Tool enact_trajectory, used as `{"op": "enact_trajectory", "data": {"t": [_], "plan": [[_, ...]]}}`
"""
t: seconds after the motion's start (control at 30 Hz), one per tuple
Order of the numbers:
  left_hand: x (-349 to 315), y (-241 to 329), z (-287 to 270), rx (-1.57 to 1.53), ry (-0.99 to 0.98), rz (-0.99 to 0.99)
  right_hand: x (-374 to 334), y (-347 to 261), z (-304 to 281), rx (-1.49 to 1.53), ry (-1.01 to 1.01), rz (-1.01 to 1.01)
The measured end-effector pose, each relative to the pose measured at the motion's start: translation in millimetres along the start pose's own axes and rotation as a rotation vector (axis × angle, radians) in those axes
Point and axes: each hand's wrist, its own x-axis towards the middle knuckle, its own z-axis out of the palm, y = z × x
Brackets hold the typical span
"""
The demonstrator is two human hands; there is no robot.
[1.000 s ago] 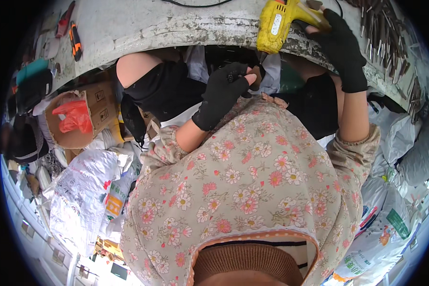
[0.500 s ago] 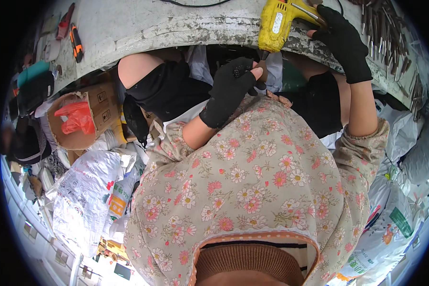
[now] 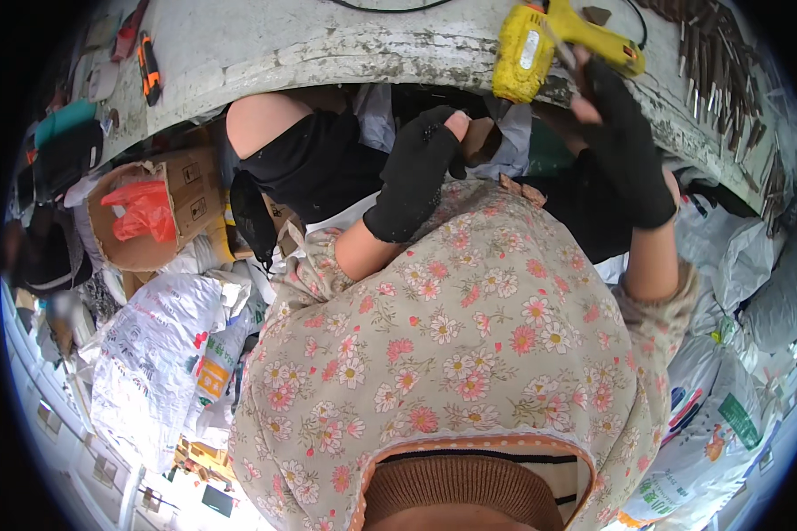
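My left hand [image 3: 419, 177], in a black fingerless glove, is closed around a small flat brown piece [image 3: 482, 142] just off the table's edge. My right hand [image 3: 622, 142], gloved alike and blurred by motion, pinches a thin pale-tipped stick [image 3: 559, 44], which slants up in front of the glue gun. The yellow glue gun [image 3: 520, 66] lies on the table, its dark nozzle overhanging the edge close to the brown piece. Several brown bits [image 3: 522, 189] rest on my floral smock [image 3: 469, 310].
Many brown sticks with silvery ends [image 3: 726, 88] lie at the table's right. An orange-black utility knife [image 3: 148, 69] lies on the left of the worn table [image 3: 266, 53]. A cardboard box [image 3: 197, 190] with a red plastic bag and white sacks [image 3: 155, 354] stand at my left.
My right hand has drawn back toward me with the stick, uncovering the glue gun's handle. The left hand has moved slightly left, and more of the brown piece shows.
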Motion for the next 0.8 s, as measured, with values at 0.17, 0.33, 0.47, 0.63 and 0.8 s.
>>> {"op": "enact_trajectory", "data": {"t": [0.17, 0.33, 0.47, 0.63, 0.8], "plan": [[8.6, -1.7, -2.4, -0.595, 0.049, -0.297, -46.5, -44.7, -2.5, 0.282, -0.245, 0.02], [3.1, 0.0, -4.7, -0.636, -0.147, -0.354, -55.2, -55.4, -6.5, 0.42, -0.318, 0.129], [-2.4, 10.1, 2.6, -0.408, -0.04, -0.319, -50.5, -64.2, -10.6, 0.264, -0.345, 0.038], [-15.9, 19.0, 3.9, 0.041, 0.015, 0.089, -45.4, -87.7, -23.6, 0.0, -0.388, 0.016], [-22.5, 28.6, 6.5, 0.096, -0.003, 0.146, -38.4, -111.3, -22.7, -0.18, -0.417, -0.074]]}}
